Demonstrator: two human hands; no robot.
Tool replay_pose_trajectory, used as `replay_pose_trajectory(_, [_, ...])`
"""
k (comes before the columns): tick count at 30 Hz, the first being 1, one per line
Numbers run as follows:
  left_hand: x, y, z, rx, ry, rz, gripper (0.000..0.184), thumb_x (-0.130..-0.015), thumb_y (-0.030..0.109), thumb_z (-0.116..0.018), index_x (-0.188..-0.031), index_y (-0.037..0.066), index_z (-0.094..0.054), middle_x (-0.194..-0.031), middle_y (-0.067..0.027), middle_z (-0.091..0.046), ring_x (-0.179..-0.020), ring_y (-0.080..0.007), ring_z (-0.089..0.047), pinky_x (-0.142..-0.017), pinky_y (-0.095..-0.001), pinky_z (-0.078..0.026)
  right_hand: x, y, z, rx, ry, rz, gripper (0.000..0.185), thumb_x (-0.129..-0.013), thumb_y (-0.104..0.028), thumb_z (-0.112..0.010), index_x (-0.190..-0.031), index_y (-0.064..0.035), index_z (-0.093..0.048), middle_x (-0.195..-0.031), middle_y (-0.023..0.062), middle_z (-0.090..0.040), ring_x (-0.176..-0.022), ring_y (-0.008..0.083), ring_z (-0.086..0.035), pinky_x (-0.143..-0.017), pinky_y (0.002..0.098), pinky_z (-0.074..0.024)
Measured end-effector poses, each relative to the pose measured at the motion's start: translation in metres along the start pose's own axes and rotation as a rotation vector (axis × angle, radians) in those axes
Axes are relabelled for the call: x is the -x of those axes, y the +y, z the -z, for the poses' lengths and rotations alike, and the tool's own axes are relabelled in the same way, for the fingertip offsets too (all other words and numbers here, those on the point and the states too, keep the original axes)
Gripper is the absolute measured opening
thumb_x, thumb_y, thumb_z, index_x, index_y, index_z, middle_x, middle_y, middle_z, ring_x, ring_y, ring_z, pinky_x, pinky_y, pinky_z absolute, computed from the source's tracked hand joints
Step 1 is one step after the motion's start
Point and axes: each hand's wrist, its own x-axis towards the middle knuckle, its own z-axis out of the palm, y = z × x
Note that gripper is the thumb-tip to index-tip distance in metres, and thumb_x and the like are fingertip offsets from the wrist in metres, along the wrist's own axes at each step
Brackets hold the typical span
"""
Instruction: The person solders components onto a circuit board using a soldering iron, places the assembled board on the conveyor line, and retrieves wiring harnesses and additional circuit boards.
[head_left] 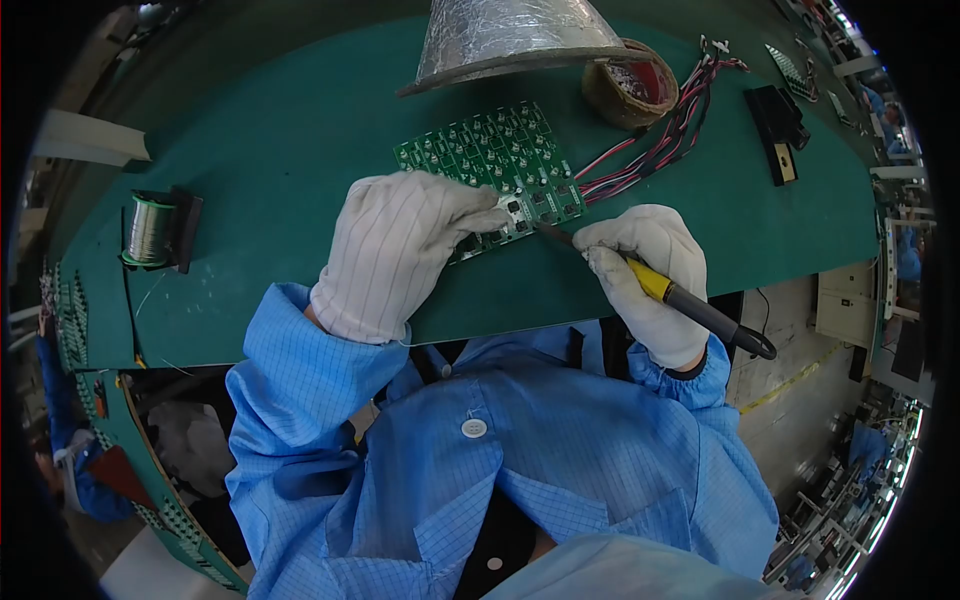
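Note:
A green circuit board [470, 145], a panel of several repeated sections with small parts, lies on the green work mat. My left hand [395, 245], in a white striped glove, covers its near left part. Its fingers are pinched together on the board; whatever is between them is hidden. My right hand [650, 270], also gloved, grips a yellow and black soldering iron [655, 281] like a pen. The iron's dark front end reaches the board's near edge, just right of my left fingertips. Red, black and white wires [660, 155] run from the board's right side.
A foil-covered cone [520, 40] hangs over the far side of the board. Beside it stands a round brown container [630, 90]. A solder spool [152, 230] sits at left, and a black holder [775, 130] at right. The green table [270, 130] ends close to my body.

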Motion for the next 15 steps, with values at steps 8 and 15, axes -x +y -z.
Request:
replay_pose_trajectory(8, [0.015,0.001,0.011,0.060,-0.051,0.110,0.020,-0.090,0.012,-0.071,-0.109,0.008,-0.072,-0.100,-0.0027,-0.077,-0.075,-0.0176,-0.071,-0.069,-0.0306,-0.050,0.002,-0.005,0.004,-0.087,0.031,-0.098,0.006,-0.083,-0.005,-0.071,-0.089,-0.0063,-0.072,-0.084,0.0042,-0.074,-0.074,0.0176,-0.062,-0.079,0.0336,-0.0487])
replay_pose_trajectory(15, [0.012,0.010,0.016,-0.104,-0.220,0.028,0.019,-0.095,0.024,-0.065,-0.110,0.013,-0.069,-0.082,-0.0020,-0.071,-0.064,-0.0193,-0.065,-0.059,-0.0314,-0.044,-0.005,-0.008,-0.018,-0.035,0.029,-0.088,0.011,-0.083,-0.006,-0.073,-0.094,-0.0079,-0.073,-0.082,0.0036,-0.071,-0.077,0.0201,-0.063,-0.078,0.0344,-0.0485])
